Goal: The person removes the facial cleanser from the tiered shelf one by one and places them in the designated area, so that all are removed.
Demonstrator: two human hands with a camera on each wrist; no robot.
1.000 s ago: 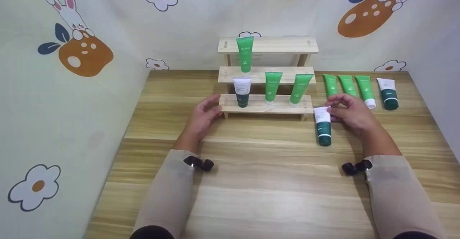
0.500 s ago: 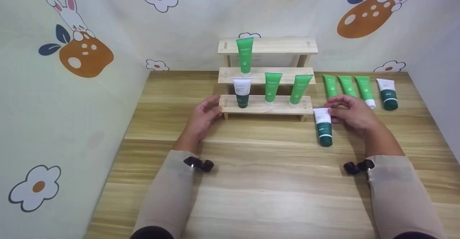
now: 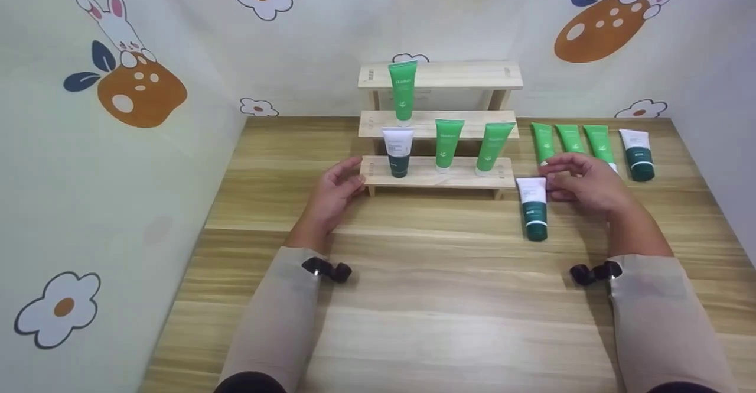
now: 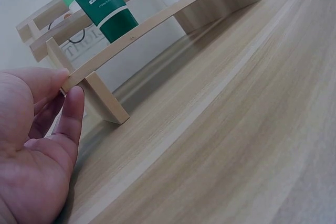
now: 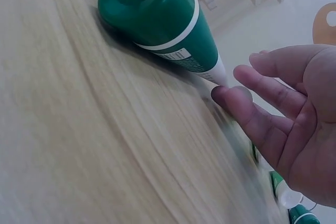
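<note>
A three-tier wooden display shelf (image 3: pixel 466 175) stands at the back; my left hand (image 3: pixel 333 195) pinches the left end of its lowest board. In the left wrist view, thumb and fingers (image 4: pixel 73 111) lie above and below the board's end. Upright on that board are a white and dark-green tube (image 3: pixel 398 152) and two green tubes (image 3: pixel 449 145). Another green tube (image 3: pixel 403 90) stands on the middle tier. Another white and dark-green tube (image 3: pixel 534 208) lies on the table, right of the shelf. Beside its white end is my right hand (image 3: pixel 590 186), fingers loosely bent, thumb apart.
Behind the right hand, three green tubes (image 3: pixel 601 143) and a white and dark-green tube (image 3: pixel 638 155) lie in a row on the wooden table (image 3: pixel 413 298). A patterned cloth backdrop (image 3: pixel 319 44) rises behind the shelf and along both sides.
My right hand has shifted slightly right, off the white end of the lying tube that its fingertips overlapped before. The left hand has stayed at the shelf's end.
</note>
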